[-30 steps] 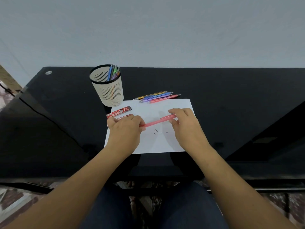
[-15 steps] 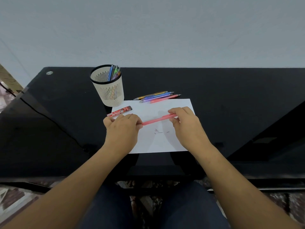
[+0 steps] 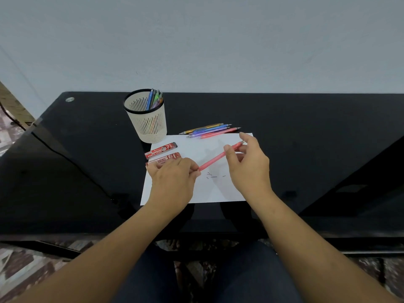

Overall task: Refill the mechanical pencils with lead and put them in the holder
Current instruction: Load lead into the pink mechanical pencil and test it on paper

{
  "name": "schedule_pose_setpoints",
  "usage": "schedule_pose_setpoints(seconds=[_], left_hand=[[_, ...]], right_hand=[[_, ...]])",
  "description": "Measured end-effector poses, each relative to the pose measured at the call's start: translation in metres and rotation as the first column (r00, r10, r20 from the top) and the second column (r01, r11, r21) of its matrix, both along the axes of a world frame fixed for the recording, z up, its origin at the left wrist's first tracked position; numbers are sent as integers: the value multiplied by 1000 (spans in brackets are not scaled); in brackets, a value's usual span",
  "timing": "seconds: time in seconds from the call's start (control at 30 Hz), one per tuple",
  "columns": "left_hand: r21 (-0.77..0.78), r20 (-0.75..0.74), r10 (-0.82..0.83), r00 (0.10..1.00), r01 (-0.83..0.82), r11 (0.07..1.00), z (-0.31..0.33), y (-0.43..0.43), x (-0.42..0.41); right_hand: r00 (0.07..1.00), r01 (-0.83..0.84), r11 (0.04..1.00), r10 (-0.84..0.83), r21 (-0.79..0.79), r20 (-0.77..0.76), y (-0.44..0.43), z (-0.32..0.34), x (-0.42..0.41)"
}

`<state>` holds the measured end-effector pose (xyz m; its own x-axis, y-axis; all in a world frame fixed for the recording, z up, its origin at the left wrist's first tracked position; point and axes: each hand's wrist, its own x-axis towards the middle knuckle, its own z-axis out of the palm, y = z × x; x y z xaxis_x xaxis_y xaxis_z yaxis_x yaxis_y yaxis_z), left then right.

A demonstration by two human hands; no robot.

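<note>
A black desk [image 3: 306, 149] fills the middle of the view, with a pale wall behind it. On the desk, straight in front of the person, lies a white paper [image 3: 209, 193].

Both hands are over the paper. The left hand [image 3: 172, 182] is at the paper's 9 o'clock, knuckles up, its fingers curled, and its fingertips pinch the near end of a red pencil [image 3: 215, 159]. The right hand [image 3: 249, 169] is at the paper's 2 o'clock. Its thumb and fingers pinch the same pencil close to its far, pointed end, and one finger sticks up. The red pencil runs between the hands from 8 o'clock to 2 o'clock, over the middle of the paper.

The holder [image 3: 148, 125], a slotted cream cup with a black rim, stands upright at the paper's 11 o'clock, just beyond its far left corner. Several pencils [image 3: 154, 98] stand in it, leaning to the right.

A row of loose pencils [image 3: 209, 130] lies on the desk at the paper's 12 o'clock, along its far edge, tips to the right.

Two red lead boxes [image 3: 161, 149] lie side by side at the paper's 10 o'clock corner, and the nearer one is partly under the left hand.

A few lead bits [image 3: 213, 176] lie scattered on the paper's middle, below the red pencil.
</note>
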<state>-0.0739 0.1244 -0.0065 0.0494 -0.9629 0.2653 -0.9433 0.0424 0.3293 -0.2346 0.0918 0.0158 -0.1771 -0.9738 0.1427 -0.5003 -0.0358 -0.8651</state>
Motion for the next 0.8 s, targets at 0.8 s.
schedule_pose_setpoints(seconds=[0.8], left_hand=[[145,314,-77,946,32,989,-6,-8,27]], right_hand=[[960,134,990,-122,-32,251,-9,-4,1]])
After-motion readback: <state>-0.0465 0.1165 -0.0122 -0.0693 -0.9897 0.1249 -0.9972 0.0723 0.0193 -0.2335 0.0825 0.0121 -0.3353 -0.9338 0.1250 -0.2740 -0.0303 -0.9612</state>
